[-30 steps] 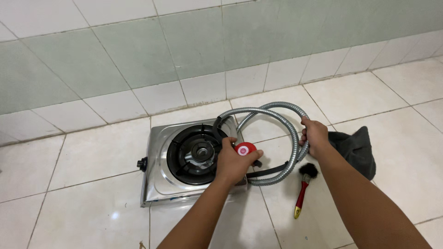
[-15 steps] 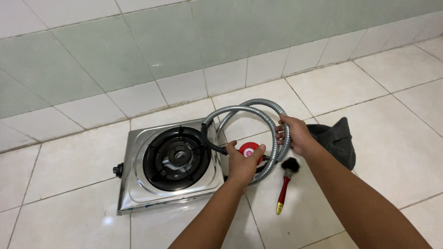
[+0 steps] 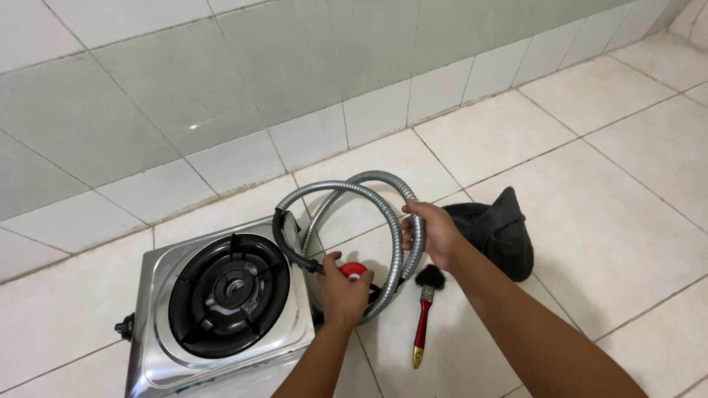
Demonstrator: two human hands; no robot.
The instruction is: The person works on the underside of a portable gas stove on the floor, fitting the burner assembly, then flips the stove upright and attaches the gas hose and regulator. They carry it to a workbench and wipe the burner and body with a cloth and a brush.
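White tiled floor against green-white wall. Coiled metal gas hose lies beside single-burner steel stove; right hand clenched around hose loop, left hand grasping red regulator at hose end. Red-handled brush just beside coil, dark cloth bag behind right hand.

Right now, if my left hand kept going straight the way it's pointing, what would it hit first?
Likely the looped metal hose lying just past the left hand, which grips a red-capped regulator; beyond that comes the tiled wall. Depth is hard to judge.
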